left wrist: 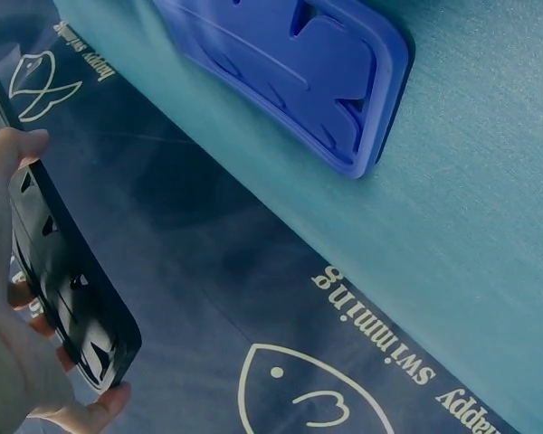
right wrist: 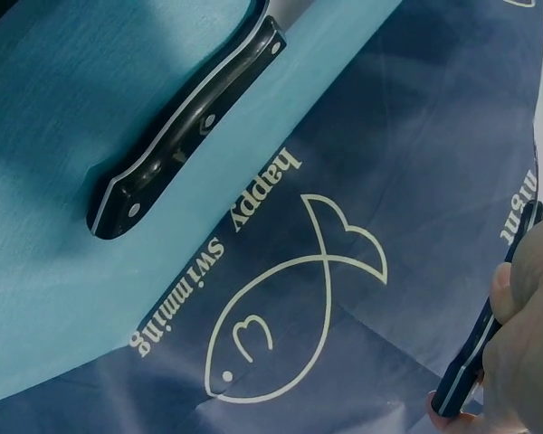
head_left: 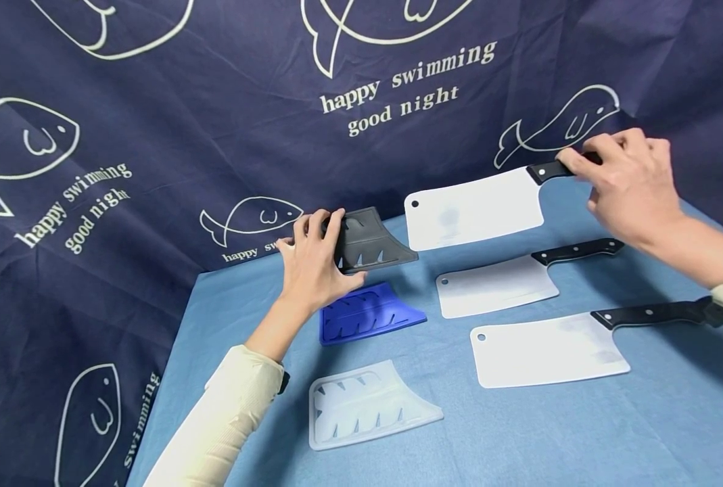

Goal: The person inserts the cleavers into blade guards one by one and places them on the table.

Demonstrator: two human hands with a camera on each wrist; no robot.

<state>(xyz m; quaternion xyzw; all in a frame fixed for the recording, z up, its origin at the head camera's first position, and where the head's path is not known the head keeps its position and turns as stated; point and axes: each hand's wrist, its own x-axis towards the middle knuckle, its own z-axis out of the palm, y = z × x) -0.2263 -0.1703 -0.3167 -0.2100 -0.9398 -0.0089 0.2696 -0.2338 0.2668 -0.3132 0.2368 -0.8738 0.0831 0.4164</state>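
My left hand (head_left: 312, 267) grips a black blade guard (head_left: 368, 237) by its left part, thumb at the lower edge and fingers over the top. In the left wrist view the guard (left wrist: 72, 280) is seen nearly edge-on, held between thumb and fingers. My right hand (head_left: 635, 186) holds a cleaver (head_left: 477, 210) by its black handle, and the white blade points left toward the guard. A small gap separates the blade from the guard in the head view. The right wrist view shows fingers around that handle (right wrist: 471, 357).
Below lie a blue blade guard (head_left: 373, 312) and a pale translucent one (head_left: 370, 406) on the blue tablecloth (head_left: 458, 439). To their right rest two more cleavers, a middle one (head_left: 498, 287) and a front one (head_left: 544, 352). A dark fish-print curtain (head_left: 215, 135) hangs behind the table.
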